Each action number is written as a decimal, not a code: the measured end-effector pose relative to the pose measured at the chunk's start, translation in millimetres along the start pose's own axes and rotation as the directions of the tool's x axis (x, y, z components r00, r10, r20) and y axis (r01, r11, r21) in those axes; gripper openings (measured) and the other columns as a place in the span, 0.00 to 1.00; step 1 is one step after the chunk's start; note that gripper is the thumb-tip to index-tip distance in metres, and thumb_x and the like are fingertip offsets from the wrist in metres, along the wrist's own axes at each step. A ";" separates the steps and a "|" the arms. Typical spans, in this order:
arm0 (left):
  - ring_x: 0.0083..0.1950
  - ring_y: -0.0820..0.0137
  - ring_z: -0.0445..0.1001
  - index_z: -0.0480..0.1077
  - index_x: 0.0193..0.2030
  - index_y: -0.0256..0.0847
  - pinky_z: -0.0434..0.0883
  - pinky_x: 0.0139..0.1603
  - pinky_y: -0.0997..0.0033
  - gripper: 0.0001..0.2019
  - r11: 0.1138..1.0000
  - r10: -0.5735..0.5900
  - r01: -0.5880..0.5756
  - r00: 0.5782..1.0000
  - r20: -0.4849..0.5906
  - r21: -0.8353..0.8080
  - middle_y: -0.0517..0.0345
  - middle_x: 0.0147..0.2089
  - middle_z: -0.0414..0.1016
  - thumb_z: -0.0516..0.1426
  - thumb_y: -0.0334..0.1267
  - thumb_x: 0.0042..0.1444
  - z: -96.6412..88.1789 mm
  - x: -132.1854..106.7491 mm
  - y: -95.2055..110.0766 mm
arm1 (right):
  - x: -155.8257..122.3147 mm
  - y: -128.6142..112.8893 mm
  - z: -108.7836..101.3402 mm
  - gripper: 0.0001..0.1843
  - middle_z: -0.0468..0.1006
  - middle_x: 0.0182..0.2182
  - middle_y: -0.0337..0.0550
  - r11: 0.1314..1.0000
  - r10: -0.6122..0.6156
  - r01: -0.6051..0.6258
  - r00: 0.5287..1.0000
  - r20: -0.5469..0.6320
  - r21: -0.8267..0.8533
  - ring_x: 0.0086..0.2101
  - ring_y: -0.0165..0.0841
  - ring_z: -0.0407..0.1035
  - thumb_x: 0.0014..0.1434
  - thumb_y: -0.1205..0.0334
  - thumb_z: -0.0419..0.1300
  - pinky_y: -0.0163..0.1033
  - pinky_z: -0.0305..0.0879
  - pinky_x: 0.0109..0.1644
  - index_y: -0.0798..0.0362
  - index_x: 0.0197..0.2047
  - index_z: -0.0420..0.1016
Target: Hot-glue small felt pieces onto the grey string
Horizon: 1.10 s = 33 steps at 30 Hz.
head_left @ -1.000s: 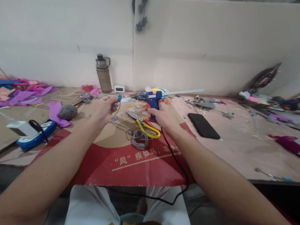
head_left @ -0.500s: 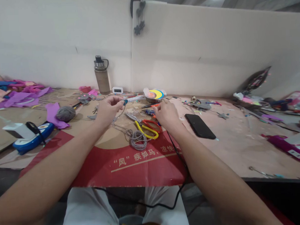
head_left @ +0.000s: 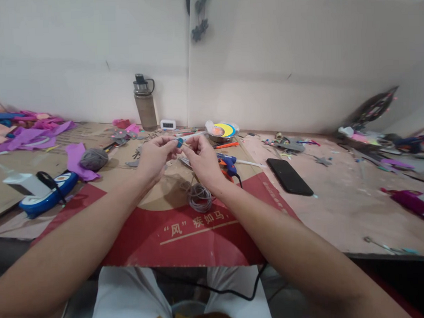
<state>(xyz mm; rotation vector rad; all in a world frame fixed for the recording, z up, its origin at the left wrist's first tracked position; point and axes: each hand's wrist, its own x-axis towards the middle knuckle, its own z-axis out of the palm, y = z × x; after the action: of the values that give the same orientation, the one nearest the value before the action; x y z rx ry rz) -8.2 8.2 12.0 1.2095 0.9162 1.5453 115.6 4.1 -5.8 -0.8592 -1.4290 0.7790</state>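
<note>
My left hand point(head_left: 154, 154) and my right hand point(head_left: 202, 155) meet above the cardboard sheet point(head_left: 173, 226), fingers pinched together. Between their fingertips sits a small blue piece point(head_left: 180, 142) with thin wire hanging from it. The left hand's thumb and finger pinch the piece; the right hand's fingertips close on it from the other side. A coil of grey wire point(head_left: 199, 197) lies on the cardboard just below the hands. The blue glue gun point(head_left: 228, 161) lies on the table right of my right hand, its black cord trailing off the front edge.
A black phone point(head_left: 290, 176) lies to the right. Behind stand a water bottle point(head_left: 145, 104), a small white clock point(head_left: 168, 125) and a bowl with a yellow and blue disc point(head_left: 221, 130). Grey yarn point(head_left: 94, 159), purple felt scraps point(head_left: 31, 136) and a blue device point(head_left: 47, 194) fill the left.
My right hand has put down the glue gun, which now lies on the table, and has moved left to join the left hand on the small blue piece.
</note>
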 end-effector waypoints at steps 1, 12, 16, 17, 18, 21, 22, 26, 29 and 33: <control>0.25 0.79 0.70 0.70 0.28 0.35 0.65 0.25 0.80 0.04 0.998 -0.045 0.046 0.999 0.005 -0.038 0.60 0.24 0.71 0.61 0.30 0.48 0.6 0.0 -0.2 | -0.3 -0.5 -2.7 0.04 0.63 0.24 0.32 0.995 -0.073 0.072 0.997 -0.007 -0.066 0.26 0.26 0.58 0.54 0.66 0.57 0.34 0.56 0.31 0.51 0.35 0.64; 0.26 0.79 0.73 0.72 0.28 0.34 0.72 0.31 0.81 0.02 0.966 -0.174 0.196 0.975 0.137 -0.167 0.60 0.25 0.74 0.60 0.26 0.49 -2.7 0.5 1.0 | 1.3 2.8 -13.4 0.03 0.69 0.29 0.38 0.881 -0.294 0.257 0.955 -0.034 -0.397 0.31 0.29 0.62 0.55 0.69 0.59 0.37 0.59 0.38 0.52 0.32 0.71; 0.24 0.80 0.70 0.72 0.27 0.35 0.70 0.29 0.82 0.03 0.971 -0.179 0.196 0.976 0.125 -0.138 0.61 0.23 0.72 0.61 0.27 0.48 -1.9 1.0 0.2 | 0.0 2.5 -14.1 0.03 0.71 0.31 0.41 0.851 -0.350 0.323 0.937 0.012 -0.414 0.31 0.29 0.63 0.56 0.70 0.59 0.37 0.60 0.37 0.54 0.33 0.72; 0.23 0.81 0.70 0.72 0.27 0.35 0.69 0.28 0.82 0.03 0.973 -0.180 0.194 0.977 0.114 -0.127 0.61 0.23 0.72 0.61 0.27 0.48 -1.7 1.5 -0.3 | -0.3 2.4 -14.3 0.03 0.71 0.32 0.42 0.843 -0.364 0.341 0.931 0.024 -0.416 0.31 0.30 0.63 0.56 0.70 0.58 0.37 0.60 0.37 0.54 0.34 0.72; 0.23 0.81 0.69 0.71 0.27 0.35 0.68 0.27 0.83 0.03 0.974 -0.181 0.192 0.978 0.100 -0.116 0.61 0.22 0.71 0.61 0.27 0.48 -1.6 2.0 -0.9 | -0.5 2.4 -14.6 0.03 0.71 0.32 0.42 0.837 -0.374 0.355 0.927 0.037 -0.416 0.32 0.30 0.63 0.57 0.70 0.58 0.37 0.60 0.37 0.54 0.34 0.72; 0.22 0.81 0.67 0.70 0.26 0.34 0.66 0.25 0.82 0.04 0.978 -0.185 0.192 0.979 0.081 -0.087 0.62 0.21 0.69 0.61 0.27 0.48 -1.5 2.7 -2.3 | -0.4 2.5 -16.1 0.03 0.71 0.33 0.42 0.825 -0.387 0.374 0.920 0.059 -0.424 0.32 0.30 0.63 0.57 0.69 0.58 0.37 0.60 0.37 0.53 0.34 0.72; 0.22 0.81 0.67 0.70 0.26 0.34 0.66 0.24 0.82 0.04 0.979 -0.180 0.186 0.980 0.084 -0.081 0.62 0.21 0.69 0.61 0.27 0.47 -1.6 2.5 -2.6 | -0.1 2.3 -16.8 0.03 0.70 0.33 0.41 0.819 -0.389 0.376 0.919 0.062 -0.434 0.32 0.30 0.63 0.57 0.69 0.58 0.37 0.60 0.37 0.53 0.34 0.71; 0.21 0.80 0.66 0.69 0.24 0.35 0.63 0.22 0.81 0.05 0.986 -0.149 0.155 0.983 0.104 -0.054 0.63 0.20 0.67 0.61 0.27 0.45 -1.5 0.8 -3.7 | 1.3 0.1 -19.2 0.04 0.70 0.32 0.41 0.798 -0.407 0.383 0.912 0.052 -0.466 0.32 0.30 0.62 0.56 0.71 0.59 0.37 0.60 0.37 0.53 0.34 0.70; 0.21 0.79 0.66 0.68 0.24 0.36 0.63 0.22 0.80 0.05 0.988 -0.144 0.149 0.981 0.133 -0.026 0.63 0.20 0.67 0.61 0.27 0.46 -1.5 0.0 -4.4 | 2.1 -1.3 -20.0 0.04 0.71 0.32 0.40 0.796 -0.400 0.372 0.915 0.046 -0.477 0.31 0.29 0.62 0.56 0.70 0.59 0.37 0.60 0.37 0.52 0.33 0.70; 0.21 0.79 0.66 0.69 0.25 0.35 0.62 0.23 0.80 0.04 0.991 -0.136 0.136 0.978 0.155 0.012 0.62 0.20 0.68 0.60 0.28 0.47 -2.0 0.4 -5.7 | 2.8 -1.7 -20.6 0.02 0.71 0.32 0.41 0.797 -0.381 0.347 0.924 0.036 -0.493 0.31 0.29 0.63 0.57 0.68 0.59 0.38 0.60 0.37 0.53 0.33 0.70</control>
<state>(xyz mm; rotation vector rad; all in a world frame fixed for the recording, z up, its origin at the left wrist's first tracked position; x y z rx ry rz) -8.8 10.2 6.3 1.2237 0.8788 1.3228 136.0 5.1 -2.1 -0.9361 -1.6996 0.0798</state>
